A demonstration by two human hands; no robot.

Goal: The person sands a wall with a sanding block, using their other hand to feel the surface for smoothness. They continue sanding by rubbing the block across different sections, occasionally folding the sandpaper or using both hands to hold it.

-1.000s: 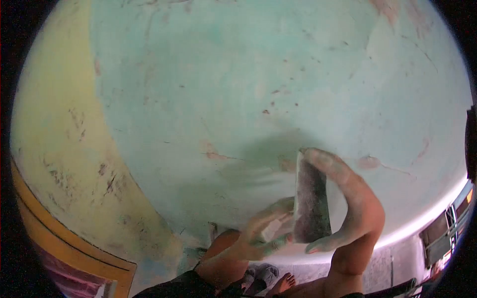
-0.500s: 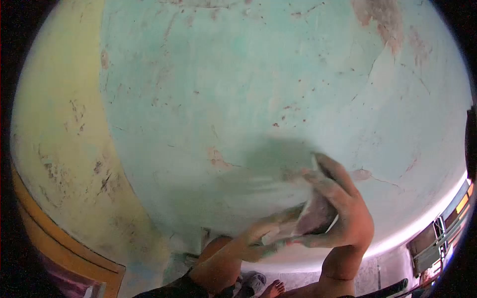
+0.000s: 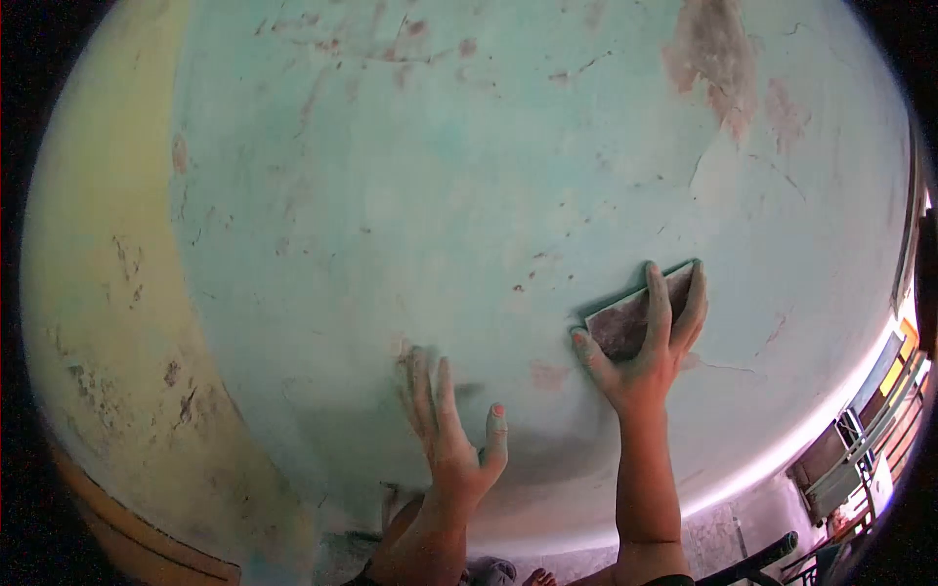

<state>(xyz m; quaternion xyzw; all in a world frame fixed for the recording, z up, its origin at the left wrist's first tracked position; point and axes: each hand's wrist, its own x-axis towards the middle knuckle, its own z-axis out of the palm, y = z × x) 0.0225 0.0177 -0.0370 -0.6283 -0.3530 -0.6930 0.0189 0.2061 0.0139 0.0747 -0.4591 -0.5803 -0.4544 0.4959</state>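
A folded piece of sandpaper, dark brown and dusty with pale edges, lies flat against the pale green wall. My right hand presses it there, fingers along its back and right edge, thumb at its left corner. To the left and lower down is my left hand, open, thumb apart from the fingers. Its fingertips are right at the wall, and nothing is in it. Pale dust coats the fingers of both hands.
Cracks and a large peeled patch mark the upper wall. A yellow, scuffed band runs down the left side, above an orange frame. At the lower right are a dark bar and metal bars by a bright opening.
Both hands were together near the lower right around the sandpaper. The left hand has let go and moved left to the wall; the right has brought the sandpaper up flat against the wall.
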